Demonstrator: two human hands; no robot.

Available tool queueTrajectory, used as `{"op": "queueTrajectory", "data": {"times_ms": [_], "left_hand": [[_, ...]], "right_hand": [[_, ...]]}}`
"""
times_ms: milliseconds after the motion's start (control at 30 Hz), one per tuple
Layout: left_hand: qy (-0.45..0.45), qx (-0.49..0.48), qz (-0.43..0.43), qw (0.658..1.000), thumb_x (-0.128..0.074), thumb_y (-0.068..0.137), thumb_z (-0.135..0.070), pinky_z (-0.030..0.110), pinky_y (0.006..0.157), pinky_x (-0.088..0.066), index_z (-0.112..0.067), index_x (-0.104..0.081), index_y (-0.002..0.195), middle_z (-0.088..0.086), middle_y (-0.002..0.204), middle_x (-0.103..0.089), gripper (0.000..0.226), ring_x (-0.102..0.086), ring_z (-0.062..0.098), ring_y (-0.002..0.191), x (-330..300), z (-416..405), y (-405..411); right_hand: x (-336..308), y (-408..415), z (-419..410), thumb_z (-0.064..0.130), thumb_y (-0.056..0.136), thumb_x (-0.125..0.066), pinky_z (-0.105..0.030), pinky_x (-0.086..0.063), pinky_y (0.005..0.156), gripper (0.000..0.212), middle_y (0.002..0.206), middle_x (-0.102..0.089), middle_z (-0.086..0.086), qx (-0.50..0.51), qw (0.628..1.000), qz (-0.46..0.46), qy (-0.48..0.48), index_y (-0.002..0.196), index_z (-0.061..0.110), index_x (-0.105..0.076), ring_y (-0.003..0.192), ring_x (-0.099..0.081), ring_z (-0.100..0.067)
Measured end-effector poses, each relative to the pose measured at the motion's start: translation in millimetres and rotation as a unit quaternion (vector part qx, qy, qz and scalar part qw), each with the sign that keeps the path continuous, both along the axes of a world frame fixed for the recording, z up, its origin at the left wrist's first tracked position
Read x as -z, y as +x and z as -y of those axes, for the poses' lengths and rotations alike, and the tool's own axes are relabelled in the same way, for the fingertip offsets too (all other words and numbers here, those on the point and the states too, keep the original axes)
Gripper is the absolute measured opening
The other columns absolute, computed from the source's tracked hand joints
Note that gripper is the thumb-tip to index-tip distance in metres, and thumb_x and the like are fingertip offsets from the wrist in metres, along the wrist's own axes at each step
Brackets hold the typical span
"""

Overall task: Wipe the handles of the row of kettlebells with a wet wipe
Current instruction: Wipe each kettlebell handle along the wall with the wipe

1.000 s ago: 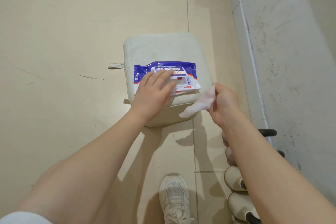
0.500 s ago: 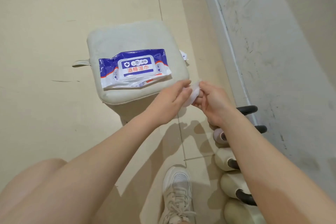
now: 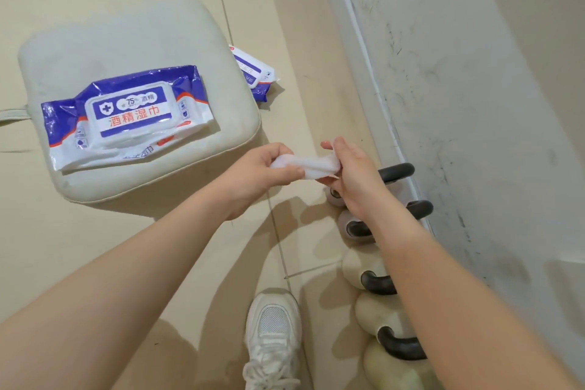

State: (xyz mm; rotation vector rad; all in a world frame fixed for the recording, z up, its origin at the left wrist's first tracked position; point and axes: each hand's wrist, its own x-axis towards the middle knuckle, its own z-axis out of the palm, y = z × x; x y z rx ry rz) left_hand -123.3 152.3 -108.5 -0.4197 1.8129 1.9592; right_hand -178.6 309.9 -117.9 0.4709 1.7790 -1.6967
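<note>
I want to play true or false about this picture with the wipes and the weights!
1. Both hands hold the wet wipe. True: the left hand and right hand each grip an end.
2. The wipe pack lies on the floor. False: it lies on the cushion; a second pack lies on the floor beside the cushion.
3. The pack's lid is flipped open. False: it is closed.
4. The kettlebell handles are black. True.
5. The wipe is touching a handle. False: it is held above the floor, not on a handle yet.
</note>
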Motion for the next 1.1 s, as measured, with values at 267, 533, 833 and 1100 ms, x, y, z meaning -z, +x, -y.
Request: {"op": "queueTrajectory", "data": {"times_ms": [267,533,833,1100], "left_hand": [[0.049,-0.05,0.082,0.994,-0.055,0.09,-0.012,0.015,0.052,-0.044,-0.016,-0.056,0.072,-0.002,0.062,-0.053,0.018,-0.047,0.008,0.047,16,0,-12],[0.034,0.005,0.14,0.99,-0.058,0.088,-0.021,0.023,0.073,-0.045,-0.018,-0.064,0.085,-0.002,0.07,-0.056,0.007,-0.055,0.008,0.061,23,4,-21],[-0.173,0.038,0.114,0.978,-0.056,0.088,-0.02,0.024,0.059,-0.039,-0.015,-0.049,0.075,-0.003,0.07,-0.051,0.016,-0.055,0.015,0.071,54,-19,-30],[-0.206,0.297,-0.08,0.929,-0.069,0.08,-0.023,0.019,0.072,-0.035,-0.015,-0.056,0.119,0.002,0.109,-0.062,0.041,-0.053,0.017,0.094,71,-85,-58]], "right_hand": [[20,-15,-12,0.022,0.071,-0.068,-0.019,-0.047,0.067,0.007,0.065,-0.057,0.011,-0.22,0.972,-0.015,-0.076,0.066,0.023,-0.063,0.064,-0.055,-0.003],[17,-42,-3,0.018,0.081,-0.05,-0.02,-0.041,0.068,0.016,0.068,-0.056,0.002,-0.138,0.982,-0.035,-0.122,0.069,0.01,-0.057,0.07,-0.052,-0.011],[-9,-18,-31,0.038,0.096,-0.043,-0.024,-0.048,0.054,0.034,0.082,-0.064,-0.006,0.209,0.977,-0.015,-0.041,0.105,0.008,-0.055,0.045,-0.055,-0.002],[-2,-2,-85,0.027,0.084,-0.064,-0.029,-0.042,0.075,0.016,0.077,-0.052,0.003,0.049,0.859,-0.316,0.401,0.069,0.024,-0.057,0.078,-0.053,-0.01]]}}
